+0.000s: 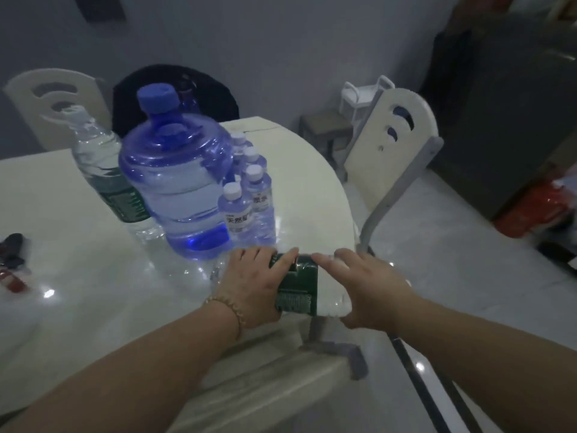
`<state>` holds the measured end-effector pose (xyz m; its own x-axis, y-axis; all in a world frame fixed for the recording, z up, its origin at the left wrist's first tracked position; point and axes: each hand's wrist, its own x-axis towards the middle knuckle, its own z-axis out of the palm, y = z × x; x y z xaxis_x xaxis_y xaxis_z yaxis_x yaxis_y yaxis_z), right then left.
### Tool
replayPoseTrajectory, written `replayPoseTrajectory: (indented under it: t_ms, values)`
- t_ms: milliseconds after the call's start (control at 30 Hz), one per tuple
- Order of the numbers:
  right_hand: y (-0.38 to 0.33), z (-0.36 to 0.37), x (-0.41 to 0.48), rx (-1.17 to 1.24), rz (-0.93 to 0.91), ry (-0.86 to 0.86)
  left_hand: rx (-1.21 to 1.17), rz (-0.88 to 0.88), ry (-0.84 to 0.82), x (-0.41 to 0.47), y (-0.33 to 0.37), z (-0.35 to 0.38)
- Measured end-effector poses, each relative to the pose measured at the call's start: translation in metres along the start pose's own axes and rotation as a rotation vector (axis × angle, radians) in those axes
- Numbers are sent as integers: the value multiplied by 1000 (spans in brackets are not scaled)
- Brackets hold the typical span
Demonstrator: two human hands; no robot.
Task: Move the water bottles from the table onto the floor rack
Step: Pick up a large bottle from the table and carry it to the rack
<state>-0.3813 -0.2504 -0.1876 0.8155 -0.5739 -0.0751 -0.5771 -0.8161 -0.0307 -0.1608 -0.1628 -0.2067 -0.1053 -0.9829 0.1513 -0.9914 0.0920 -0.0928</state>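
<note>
The lying bottle (296, 285), clear with a green label, rests on its side at the near right edge of the table (93, 307). The left hand (253, 282) wraps over its label and grips it, while the right hand (368, 285) lies with fingers stretched fairly straight by its right end, clasping nothing. The smooth, round body could roll or slip off the edge just beside it if the lift begins before the right hand closes, and its weight may sag out of a one-sided hold. Swinging it up could also knock the small bottles (246, 198) or the blue jug (175, 182) standing just beyond. The bottle's cap and ends are hidden beneath the hands, and blur smears the tall bottle (103, 170) further left. A white frame (359, 98) beyond the chair (393, 145) may be the rack, but it is half covered.
</note>
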Motion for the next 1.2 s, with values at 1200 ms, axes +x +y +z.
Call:
replayPoseTrajectory:
  t_ms: [1200]
  values:
    - [629,-72,-38,-18,399,33,-63,408,49,635,312,17]
